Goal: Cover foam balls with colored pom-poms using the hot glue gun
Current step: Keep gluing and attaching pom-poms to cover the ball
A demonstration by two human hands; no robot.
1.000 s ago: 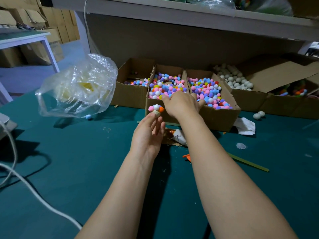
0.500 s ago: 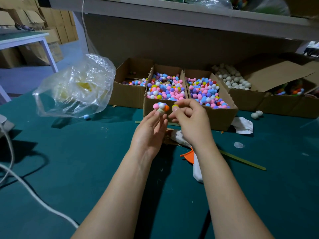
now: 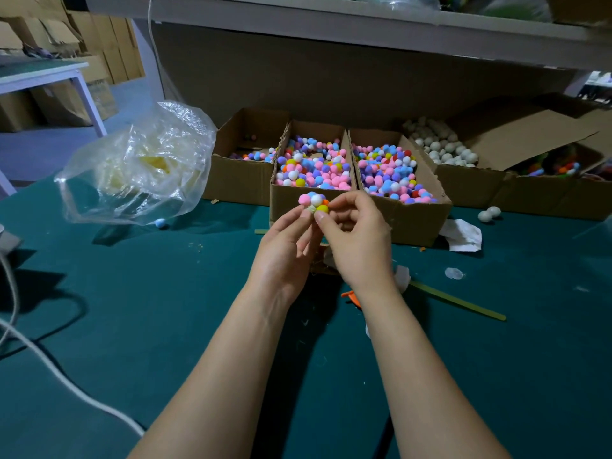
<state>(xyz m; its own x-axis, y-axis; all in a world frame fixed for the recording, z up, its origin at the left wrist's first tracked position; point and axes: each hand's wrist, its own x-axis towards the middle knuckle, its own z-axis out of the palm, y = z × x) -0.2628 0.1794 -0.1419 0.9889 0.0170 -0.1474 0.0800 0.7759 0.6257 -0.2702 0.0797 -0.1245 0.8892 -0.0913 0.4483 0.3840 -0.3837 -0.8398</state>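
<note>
My left hand (image 3: 284, 250) holds up a small foam ball (image 3: 310, 208) between its fingertips; pink, white, blue and orange pom-poms sit on its top. My right hand (image 3: 356, 240) pinches a yellow pom-pom (image 3: 322, 209) and presses it against the ball's right side. Both hands hover above the green table (image 3: 139, 313), just in front of the cardboard boxes of mixed pom-poms (image 3: 314, 170). The hot glue gun (image 3: 402, 276) lies on the table behind my right wrist, mostly hidden, with an orange part showing.
A box of plain white foam balls (image 3: 440, 147) stands at the back right, two loose ones (image 3: 488, 213) beside it. A crumpled clear plastic bag (image 3: 139, 167) lies left. A white cable (image 3: 49, 366) crosses the left table; a green stick (image 3: 460, 303) lies right.
My right hand came back from the pom-pom box with a yellow pom-pom and brought it onto the ball. My left hand kept the ball raised in about the same place.
</note>
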